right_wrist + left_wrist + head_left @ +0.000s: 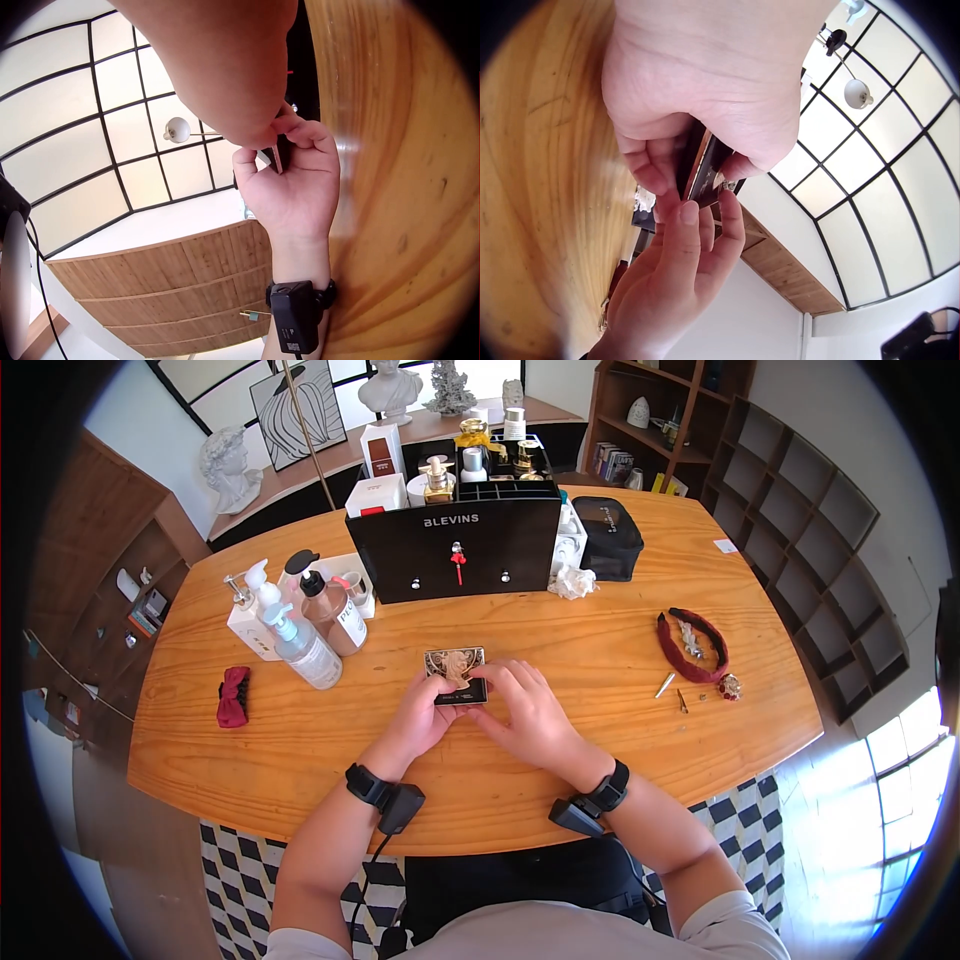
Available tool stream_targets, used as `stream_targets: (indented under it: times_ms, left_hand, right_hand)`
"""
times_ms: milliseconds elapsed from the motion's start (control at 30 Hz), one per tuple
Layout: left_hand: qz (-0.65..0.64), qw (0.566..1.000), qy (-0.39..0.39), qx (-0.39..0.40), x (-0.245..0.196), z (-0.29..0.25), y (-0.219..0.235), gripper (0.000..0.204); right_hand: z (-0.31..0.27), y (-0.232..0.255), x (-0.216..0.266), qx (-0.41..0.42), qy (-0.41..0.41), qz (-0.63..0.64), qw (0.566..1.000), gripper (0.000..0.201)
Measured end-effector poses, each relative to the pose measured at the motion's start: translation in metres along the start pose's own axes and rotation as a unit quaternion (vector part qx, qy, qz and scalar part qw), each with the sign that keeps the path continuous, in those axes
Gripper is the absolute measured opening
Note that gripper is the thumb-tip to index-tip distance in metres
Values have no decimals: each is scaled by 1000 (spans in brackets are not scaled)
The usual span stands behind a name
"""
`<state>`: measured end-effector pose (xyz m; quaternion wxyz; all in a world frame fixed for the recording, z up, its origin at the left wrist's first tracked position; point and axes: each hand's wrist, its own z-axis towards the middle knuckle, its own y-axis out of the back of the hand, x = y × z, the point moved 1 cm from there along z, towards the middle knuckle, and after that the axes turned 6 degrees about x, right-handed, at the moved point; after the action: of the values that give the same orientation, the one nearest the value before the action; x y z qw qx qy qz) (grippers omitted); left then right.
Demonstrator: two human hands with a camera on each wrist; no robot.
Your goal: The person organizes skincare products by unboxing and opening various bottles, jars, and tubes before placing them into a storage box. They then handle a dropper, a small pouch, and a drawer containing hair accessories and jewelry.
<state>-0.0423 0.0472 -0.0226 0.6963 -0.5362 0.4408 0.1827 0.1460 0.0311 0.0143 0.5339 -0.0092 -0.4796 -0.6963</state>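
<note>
A small flat black case (456, 662) with an ornate gold relief on its top is held just over the wooden table, near the middle of the head view. My left hand (418, 712) grips its left side, thumb laid across the top and the other fingers underneath. At the right side, my right hand (532, 712) pinches the case, index finger on the upper face and thumb by the lower edge. Seen edge-on in the left wrist view, the case (702, 166) sits between both hands' fingers. In the right wrist view my right hand's fingertips are mostly hidden.
Behind the hands stands a black organizer (400, 560) full of cosmetics. Pump bottles (312, 650) and a dark red bow (233, 697) lie to the left. On the right are a red headband (716, 635), several small hair clips, a black pouch (608, 540) and a crumpled tissue (572, 582).
</note>
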Motion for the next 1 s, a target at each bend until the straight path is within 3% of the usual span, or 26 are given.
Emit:
stream_targets:
  times_ms: [900,1000]
  left_hand:
    - [-41,999,1,33,7,0,14,37]
    - [-26,999,13,-32,5,0,6,29]
  right_hand:
    - [0,0,2,7,-4,10,1000,45]
    - [-1,-1,1,6,1,8,1000,45]
